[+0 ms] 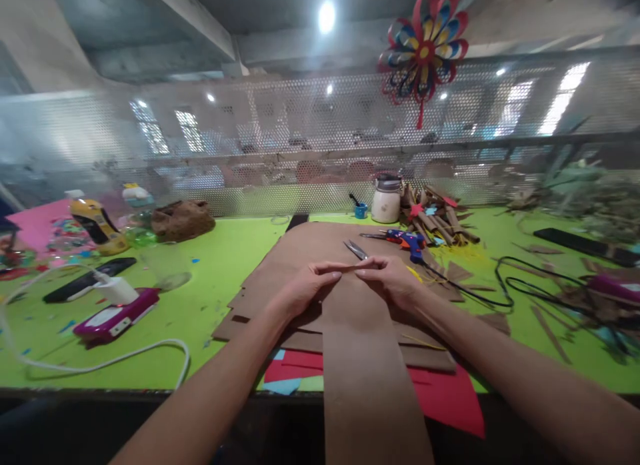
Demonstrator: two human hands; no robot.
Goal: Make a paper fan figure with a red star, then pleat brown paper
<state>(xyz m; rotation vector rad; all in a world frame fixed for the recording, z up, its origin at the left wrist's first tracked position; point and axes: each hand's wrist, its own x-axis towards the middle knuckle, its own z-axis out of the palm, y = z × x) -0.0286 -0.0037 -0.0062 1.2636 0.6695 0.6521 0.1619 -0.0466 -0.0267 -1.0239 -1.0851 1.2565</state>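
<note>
A long strip of brown paper [367,358] runs from my hands down past the table's front edge. Its far end is pinched at the left by my left hand [305,286] and at the right by my right hand [395,278], thumbs on top, and looks bent up there. Beneath lie stacked brown sheets [300,252], with red paper [445,395] under them. Scissors [355,250] rest just beyond my fingers, their handles hidden by my right hand. Behind that hand lies a blue and orange glue gun [407,240] with a black cord.
A purple power strip [117,315] with a white charger and cable lies left. Behind it stand a yellow bottle [99,225] and a clear plastic cup [173,268]. A white jar [386,200], rolled brown paper pieces [445,218] and paper scraps are at the back right.
</note>
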